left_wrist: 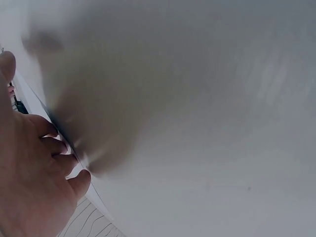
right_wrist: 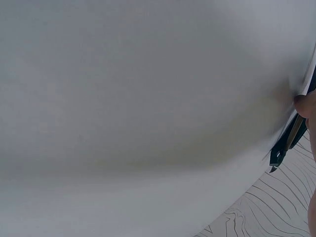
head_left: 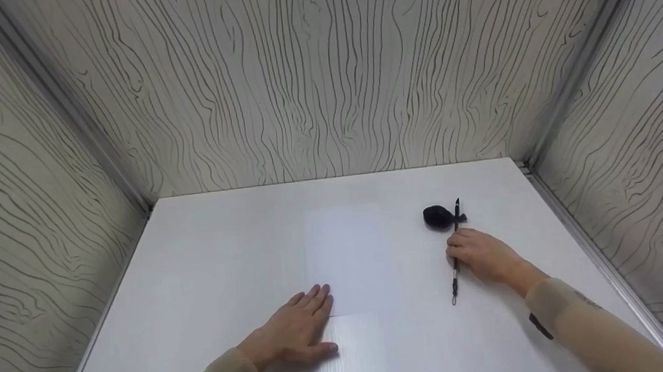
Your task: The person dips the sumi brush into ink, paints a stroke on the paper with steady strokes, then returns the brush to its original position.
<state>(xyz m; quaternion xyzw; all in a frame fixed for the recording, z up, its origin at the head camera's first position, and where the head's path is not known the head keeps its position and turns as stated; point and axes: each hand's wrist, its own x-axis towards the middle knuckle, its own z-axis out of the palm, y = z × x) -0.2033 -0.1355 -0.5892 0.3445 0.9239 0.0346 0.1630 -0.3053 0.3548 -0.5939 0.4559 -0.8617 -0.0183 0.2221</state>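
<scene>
In the head view, my right hand pinches the middle of a dark-handled calligraphy brush. The brush lies along the table line, its dark pointed tip away from me and a small hanging loop at the near end. Its upper part crosses the narrow tail of a rounded black object, whose kind I cannot tell. My left hand rests flat with fingers extended, fingertips on the lower left part of a white paper sheet. The left wrist view shows that hand against the white surface.
The white table is bounded by wood-patterned panels at the back and both sides. Metal edging runs along the right side. Both forearms wear beige sleeves.
</scene>
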